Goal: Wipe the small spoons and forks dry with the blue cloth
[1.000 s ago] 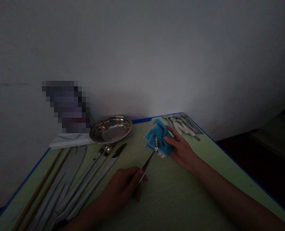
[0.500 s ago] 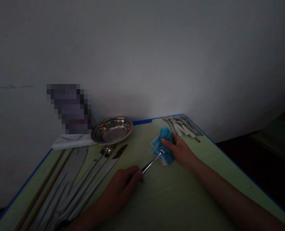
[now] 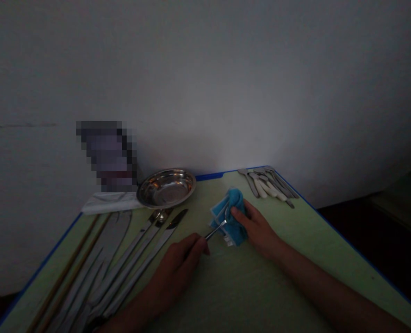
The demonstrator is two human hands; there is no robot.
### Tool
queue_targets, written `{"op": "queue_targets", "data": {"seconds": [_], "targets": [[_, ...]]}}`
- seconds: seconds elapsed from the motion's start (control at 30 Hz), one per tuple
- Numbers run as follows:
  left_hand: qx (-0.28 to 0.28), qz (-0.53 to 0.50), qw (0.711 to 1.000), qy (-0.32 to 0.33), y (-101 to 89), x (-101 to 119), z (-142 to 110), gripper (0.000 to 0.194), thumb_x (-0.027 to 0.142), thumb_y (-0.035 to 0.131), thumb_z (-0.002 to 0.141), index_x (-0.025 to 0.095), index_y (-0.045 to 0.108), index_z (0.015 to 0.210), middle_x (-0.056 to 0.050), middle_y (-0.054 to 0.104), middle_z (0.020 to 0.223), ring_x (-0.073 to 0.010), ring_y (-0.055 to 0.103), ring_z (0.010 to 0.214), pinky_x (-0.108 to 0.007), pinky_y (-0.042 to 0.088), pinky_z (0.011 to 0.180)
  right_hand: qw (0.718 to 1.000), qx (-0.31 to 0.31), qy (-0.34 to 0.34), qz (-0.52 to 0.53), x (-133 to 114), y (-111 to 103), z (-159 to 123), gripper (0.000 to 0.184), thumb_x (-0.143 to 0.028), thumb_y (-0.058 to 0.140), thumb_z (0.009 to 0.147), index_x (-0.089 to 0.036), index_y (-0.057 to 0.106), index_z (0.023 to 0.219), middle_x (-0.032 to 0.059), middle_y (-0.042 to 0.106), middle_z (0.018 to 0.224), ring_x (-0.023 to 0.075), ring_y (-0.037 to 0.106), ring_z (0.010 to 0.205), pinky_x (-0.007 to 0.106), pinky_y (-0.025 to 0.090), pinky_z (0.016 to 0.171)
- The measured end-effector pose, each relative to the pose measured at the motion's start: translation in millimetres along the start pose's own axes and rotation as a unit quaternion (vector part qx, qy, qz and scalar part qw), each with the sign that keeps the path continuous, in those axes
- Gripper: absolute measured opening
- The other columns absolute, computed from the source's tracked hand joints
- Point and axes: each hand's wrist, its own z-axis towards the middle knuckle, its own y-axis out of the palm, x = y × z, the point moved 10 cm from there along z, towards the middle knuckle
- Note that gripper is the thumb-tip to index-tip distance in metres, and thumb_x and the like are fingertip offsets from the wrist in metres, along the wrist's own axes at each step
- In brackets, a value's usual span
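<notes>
My left hand [image 3: 184, 256] is closed around one end of a shiny, thin metal utensil [image 3: 215, 231]. Its other end goes into the folds of a blue cloth [image 3: 231, 219] with pale edging, so I cannot tell what kind of utensil it is. The cloth is bunched in my right hand [image 3: 257, 226], thumb on top and fingers behind. Both hands are over the middle of the green table [image 3: 261, 277]. To the left of my left hand lies a knife [image 3: 160, 240] with its blade pointing away from me.
A steel bowl [image 3: 167, 187] stands at the back by the wall [image 3: 226, 83]. Several long utensils [image 3: 113, 273] and two wooden sticks [image 3: 70, 268] lie left. At the back right corner is a pile of small cutlery [image 3: 270, 185]. A blurred-out upright object [image 3: 108, 157] leans behind a white packet [image 3: 111, 203].
My right hand and the cloth have come slightly left and down, nearer my left hand. Less of the utensil shows between the hands. The view has shifted slightly.
</notes>
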Motion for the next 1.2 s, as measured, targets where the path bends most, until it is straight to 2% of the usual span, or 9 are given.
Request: {"op": "queue_targets", "data": {"seconds": [0.2, 0.33, 0.4, 0.53, 0.63, 0.73, 0.83, 0.97, 1.2], "targets": [[0.034, -0.029, 0.998, -0.036, -6.7, -5, 0, 0.040, 0.042, 0.027, 0.090, 0.021, 0.059, 0.080, 0.005, 0.043, 0.056, -0.0144, 0.048, 0.055, -0.023, 0.037, 0.054, 0.999, 0.026, -0.017, 0.016, 9, -4, 16, 0.021, -0.035, 0.059, 0.074, -0.020, 0.060, 0.089, -0.0026, 0.060, 0.076, 0.0105, 0.053, 0.071, 0.022, 0.043, 0.068], [0.023, -0.018, 1.000, -0.007, -3.2, -1, 0, 0.037, 0.040, 0.029, 0.091, 0.021, 0.059, 0.084, 0.005, 0.043, 0.056, -0.0141, 0.049, 0.055, -0.023, 0.038, 0.055, 0.980, 0.087, 0.048, 0.171, 19, -12, 25, 0.012, -0.030, 0.055, 0.078, -0.022, 0.061, 0.085, -0.0049, 0.064, 0.074, 0.0098, 0.058, 0.070, 0.024, 0.046, 0.074], [0.030, -0.011, 0.999, 0.004, -3.7, -1, -1, 0.035, 0.039, 0.030, 0.091, 0.021, 0.060, 0.088, 0.004, 0.049, 0.059, -0.0146, 0.052, 0.058, -0.023, 0.041, 0.058, 0.958, 0.083, 0.080, 0.263, 21, -9, 27, 0.017, -0.029, 0.047, 0.083, -0.021, 0.061, 0.080, -0.0038, 0.067, 0.073, 0.0110, 0.060, 0.070, 0.028, 0.047, 0.078], [0.046, -0.025, 0.998, 0.035, -5.4, 2, -2, 0.033, 0.037, 0.031, 0.091, 0.023, 0.054, 0.110, -0.001, 0.063, 0.097, -0.0180, 0.057, 0.092, -0.026, 0.042, 0.081, 0.930, -0.004, 0.088, 0.357, 11, 4, 28, 0.033, -0.034, 0.034, 0.087, -0.018, 0.063, 0.087, 0.0021, 0.069, 0.087, 0.0159, 0.062, 0.084, 0.036, 0.044, 0.085], [0.046, -0.041, 0.997, 0.046, -5.0, 4, -2, 0.038, 0.036, 0.029, 0.092, 0.025, 0.043, 0.125, -0.001, 0.050, 0.127, -0.0186, 0.041, 0.118, -0.033, 0.030, 0.101, 0.920, -0.025, 0.104, 0.378, 11, 4, 23, 0.044, -0.044, 0.030, 0.086, -0.016, 0.063, 0.092, 0.0054, 0.069, 0.091, 0.0202, 0.061, 0.090, 0.042, 0.041, 0.089], [0.052, -0.025, 0.998, 0.039, -5.4, 1, -1, 0.039, 0.035, 0.027, 0.092, 0.029, 0.038, 0.129, 0.001, 0.041, 0.135, -0.0195, 0.032, 0.125, -0.041, 0.022, 0.105, 0.911, -0.017, 0.132, 0.390, 16, 4, 18, 0.050, -0.050, 0.027, 0.085, -0.016, 0.063, 0.090, 0.0056, 0.069, 0.086, 0.0210, 0.062, 0.089, 0.044, 0.039, 0.090], [0.059, 0.017, 0.997, 0.049, -5.5, -2, 0, 0.038, 0.033, 0.030, 0.091, 0.030, 0.040, 0.128, 0.001, 0.044, 0.132, -0.0224, 0.035, 0.124, -0.044, 0.027, 0.103, 0.907, -0.058, 0.168, 0.383, 18, 17, 12, 0.053, -0.054, 0.027, 0.083, -0.015, 0.061, 0.093, 0.0066, 0.069, 0.087, 0.0212, 0.060, 0.092, 0.044, 0.037, 0.091], [0.057, 0.028, 0.994, 0.085, -3.8, 1, 3, 0.034, 0.028, 0.033, 0.091, 0.027, 0.043, 0.124, -0.002, 0.051, 0.125, -0.0210, 0.044, 0.115, -0.038, 0.036, 0.097, 0.899, -0.119, 0.190, 0.376, 17, 31, 8, 0.058, -0.058, 0.025, 0.082, -0.014, 0.059, 0.098, 0.0088, 0.067, 0.091, 0.0220, 0.059, 0.095, 0.045, 0.037, 0.091], [-0.029, 0.022, 0.993, 0.115, 10.9, 14, -2, 0.020, 0.029, 0.042, 0.088, 0.027, 0.056, 0.102, 0.001, 0.065, 0.092, -0.0163, 0.060, 0.083, -0.024, 0.046, 0.073, 0.898, -0.141, 0.195, 0.370, 20, 33, 6, 0.055, -0.056, 0.024, 0.083, -0.014, 0.059, 0.094, 0.0071, 0.068, 0.086, 0.0206, 0.059, 0.092, 0.043, 0.038, 0.090]]}}
